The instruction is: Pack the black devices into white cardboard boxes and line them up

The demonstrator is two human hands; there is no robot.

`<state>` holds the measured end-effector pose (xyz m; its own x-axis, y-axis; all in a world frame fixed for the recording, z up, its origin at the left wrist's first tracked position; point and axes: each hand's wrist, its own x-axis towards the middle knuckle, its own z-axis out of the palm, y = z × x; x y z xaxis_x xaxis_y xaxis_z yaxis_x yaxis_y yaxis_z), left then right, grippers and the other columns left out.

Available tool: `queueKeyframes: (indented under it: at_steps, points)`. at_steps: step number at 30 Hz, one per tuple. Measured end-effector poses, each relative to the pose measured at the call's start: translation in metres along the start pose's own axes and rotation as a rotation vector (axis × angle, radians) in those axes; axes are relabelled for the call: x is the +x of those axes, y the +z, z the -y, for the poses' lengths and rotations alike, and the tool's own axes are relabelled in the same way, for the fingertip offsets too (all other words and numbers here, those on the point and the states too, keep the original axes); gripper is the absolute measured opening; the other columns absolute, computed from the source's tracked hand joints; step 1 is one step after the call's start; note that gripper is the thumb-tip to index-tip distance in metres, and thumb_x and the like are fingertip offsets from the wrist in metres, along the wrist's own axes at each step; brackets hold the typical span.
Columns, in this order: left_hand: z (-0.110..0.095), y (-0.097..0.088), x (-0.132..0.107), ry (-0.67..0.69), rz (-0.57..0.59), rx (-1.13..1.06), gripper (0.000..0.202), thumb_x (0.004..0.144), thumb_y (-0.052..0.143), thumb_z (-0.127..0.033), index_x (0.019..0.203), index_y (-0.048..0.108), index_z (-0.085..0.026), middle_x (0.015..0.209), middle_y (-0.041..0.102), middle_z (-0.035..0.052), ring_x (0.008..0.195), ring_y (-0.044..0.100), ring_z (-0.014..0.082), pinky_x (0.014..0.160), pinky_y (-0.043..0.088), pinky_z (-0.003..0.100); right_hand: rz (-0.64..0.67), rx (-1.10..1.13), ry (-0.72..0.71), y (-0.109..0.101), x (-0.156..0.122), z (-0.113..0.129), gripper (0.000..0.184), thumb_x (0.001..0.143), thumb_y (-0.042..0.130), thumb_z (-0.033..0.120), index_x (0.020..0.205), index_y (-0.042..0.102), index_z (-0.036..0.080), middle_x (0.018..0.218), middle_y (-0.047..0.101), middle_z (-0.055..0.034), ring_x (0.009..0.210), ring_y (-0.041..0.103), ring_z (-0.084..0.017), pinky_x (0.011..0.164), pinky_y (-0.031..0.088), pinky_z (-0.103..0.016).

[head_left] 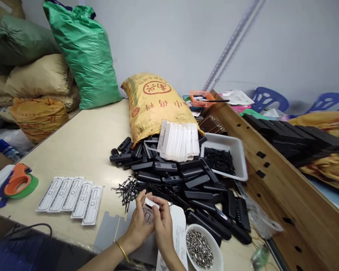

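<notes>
A white card [151, 203] with dark print is held between my two hands near the front edge of the table. My left hand [139, 224] has its fingers closed round the card's left side, with a gold bangle at the wrist. My right hand [163, 220] pinches the card from the right, thumb on its face. Part of the card is hidden by the fingers. Beneath the hands lie grey sheets [106, 230] and more white printed cards [178, 218]. Just beyond the fingertips is a loose heap of thin black strips [129, 190].
Black elongated plastic pieces [197, 195] are piled before a yellow sack [158, 101], with a stack of white cards [178, 141] on top. A bowl of metal bits [218, 259], a white tray [241, 158], laid-out cards [69, 194] and a tape dispenser [12, 182] surround the hands.
</notes>
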<state>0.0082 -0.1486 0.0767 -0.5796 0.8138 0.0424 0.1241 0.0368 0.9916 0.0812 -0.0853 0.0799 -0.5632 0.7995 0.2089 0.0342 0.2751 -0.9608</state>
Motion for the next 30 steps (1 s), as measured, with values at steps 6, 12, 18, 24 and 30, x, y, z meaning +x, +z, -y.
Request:
queueKeyframes:
  at_steps: [6,12,18,24,30]
  points:
    - [-0.001,0.000,-0.002,-0.005,0.016,0.045,0.070,0.078,0.056,-0.023,0.133,0.011,-0.024,0.135,0.040,0.0163,0.122,0.045,0.0219,0.100,0.038,0.044,0.058,0.009,0.032,-0.005,0.000,0.006,0.017,0.087,0.048,0.033,0.094,0.058,0.021,0.106,0.062,-0.0080,0.104,0.056,-0.021,0.090,0.044,-0.034]
    - [0.000,0.003,-0.005,-0.004,0.056,0.082,0.071,0.079,0.054,-0.021,0.132,0.008,-0.023,0.137,0.038,0.0164,0.126,0.039,0.0206,0.104,0.033,0.043,0.018,-0.069,0.048,-0.007,-0.001,0.008,0.017,0.088,0.047,0.030,0.094,0.059,0.022,0.095,0.064,-0.0061,0.092,0.059,-0.020,0.083,0.046,-0.033]
    - [0.004,0.006,-0.005,0.008,0.054,0.075,0.071,0.078,0.054,-0.018,0.134,0.010,-0.022,0.135,0.040,0.0171,0.124,0.043,0.0217,0.101,0.037,0.043,0.053,-0.134,-0.081,-0.017,0.006,0.007,0.010,0.079,0.059,0.024,0.089,0.062,0.022,0.099,0.066,-0.0061,0.096,0.059,-0.022,0.083,0.046,-0.035]
    - [0.008,0.009,-0.009,-0.006,0.030,0.082,0.074,0.075,0.057,-0.019,0.134,0.011,-0.019,0.135,0.040,0.0191,0.126,0.041,0.0241,0.103,0.035,0.045,0.038,-0.202,-0.112,-0.016,0.011,0.012,0.011,0.083,0.054,0.024,0.082,0.065,0.023,0.085,0.067,-0.0040,0.082,0.061,-0.019,0.075,0.048,-0.034]
    - [0.006,0.010,-0.007,-0.006,0.043,0.049,0.071,0.079,0.055,-0.025,0.134,0.010,-0.023,0.135,0.040,0.0171,0.124,0.043,0.0227,0.101,0.037,0.043,0.036,-0.099,-0.079,-0.021,-0.003,0.006,0.024,0.088,0.046,0.029,0.101,0.066,0.026,0.101,0.067,-0.0063,0.096,0.059,-0.022,0.083,0.048,-0.038]
